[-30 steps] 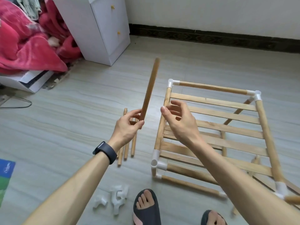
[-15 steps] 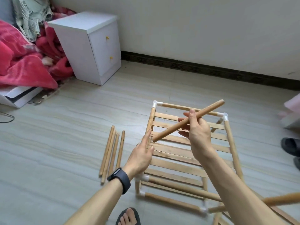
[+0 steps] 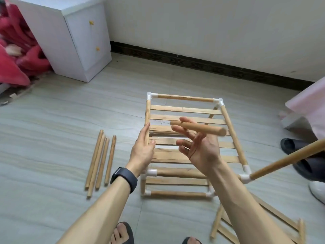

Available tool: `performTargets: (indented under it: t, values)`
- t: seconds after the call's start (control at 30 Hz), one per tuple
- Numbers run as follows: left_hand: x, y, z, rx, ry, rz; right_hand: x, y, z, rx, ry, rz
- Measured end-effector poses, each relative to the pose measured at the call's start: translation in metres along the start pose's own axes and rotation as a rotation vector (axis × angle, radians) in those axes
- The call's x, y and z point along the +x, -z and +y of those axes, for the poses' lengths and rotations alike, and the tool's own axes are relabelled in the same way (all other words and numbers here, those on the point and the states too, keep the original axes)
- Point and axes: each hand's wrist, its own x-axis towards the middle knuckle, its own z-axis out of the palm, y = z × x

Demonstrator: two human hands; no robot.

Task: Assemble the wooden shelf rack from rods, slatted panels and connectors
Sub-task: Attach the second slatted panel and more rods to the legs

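The right hand (image 3: pixel 202 148), palm up above the half-built wooden slatted rack (image 3: pixel 186 98) with white corner connectors, holds a short round wooden rod (image 3: pixel 207 129) almost level between thumb and forefinger, its other fingers loosely spread. The left hand (image 3: pixel 142 148) is flat, fingers straight, beside the rack's left rail. Four loose wooden rods (image 3: pixel 100 161) lie parallel on the grey floor (image 3: pixel 52 138), left of the rack.

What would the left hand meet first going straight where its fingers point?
Likely the left side rod, just ahead of the fingertips of the left hand. Depth is unclear, so the hand may pass above it.
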Motion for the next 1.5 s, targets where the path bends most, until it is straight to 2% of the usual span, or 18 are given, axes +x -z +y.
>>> performTargets:
  t: [0.1,0.17,0.27,0.37,0.57,0.63,1.0,1.33,1.5]
  values:
    - [0.0,0.0,0.0,0.148,-0.037,-0.011,0.0,0.004,0.004,-0.081,0.018,0.062]
    - [0.0,0.011,-0.001,0.418,-0.117,-0.086,-0.002,0.004,0.008,-0.219,0.071,0.106]
    - [0.003,0.037,-0.008,0.746,-0.257,-0.176,-0.005,0.0,0.014,-0.424,0.253,0.196]
    - [0.006,0.046,-0.008,0.865,-0.308,-0.192,-0.011,-0.007,0.015,-0.461,0.337,0.225]
    - [0.005,0.044,-0.006,0.839,-0.283,-0.213,-0.025,-0.015,0.035,-0.844,0.514,0.235]
    - [0.004,0.044,-0.005,0.822,-0.273,-0.217,-0.028,-0.021,0.041,-0.899,0.54,0.213]
    - [0.002,0.043,-0.002,0.839,-0.237,-0.214,-0.03,-0.034,0.057,-1.008,0.703,0.118]
    - [0.006,0.039,-0.011,0.728,-0.247,-0.22,-0.012,-0.027,0.068,-0.901,0.764,0.099]
    - [0.005,0.039,-0.01,0.701,-0.24,-0.22,-0.006,-0.034,0.069,-1.047,0.897,0.034]
